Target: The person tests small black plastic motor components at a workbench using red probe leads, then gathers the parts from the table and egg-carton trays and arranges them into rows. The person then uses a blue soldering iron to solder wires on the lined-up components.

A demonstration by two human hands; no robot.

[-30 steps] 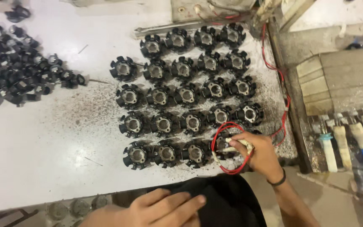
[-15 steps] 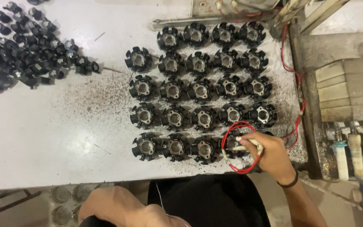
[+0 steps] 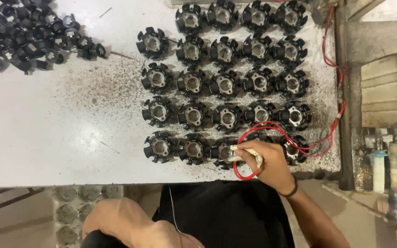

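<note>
Right hand (image 3: 268, 166) now sits further left along the front row than a second ago: its pale probe (image 3: 245, 157) was touching the second core from the right, and the tip now rests at the third, the core (image 3: 225, 152) just left of the hand. Fingers closed around the probe, pinching it low. Red wire (image 3: 295, 138) loops from the probe over the right end of the front row and runs up the table's right edge. From that shift I judge the work is moving core by core leftward along this row, with three cores left of the probe to go.

Left hand is out of sight; only a bare forearm (image 3: 129, 220) shows below the table (image 3: 47, 138), pulled back from where the hand lay in view a second ago. Grid of black cores stands unmoved. Loose pile of small black parts (image 3: 19, 41) lies far left, well apart.
</note>
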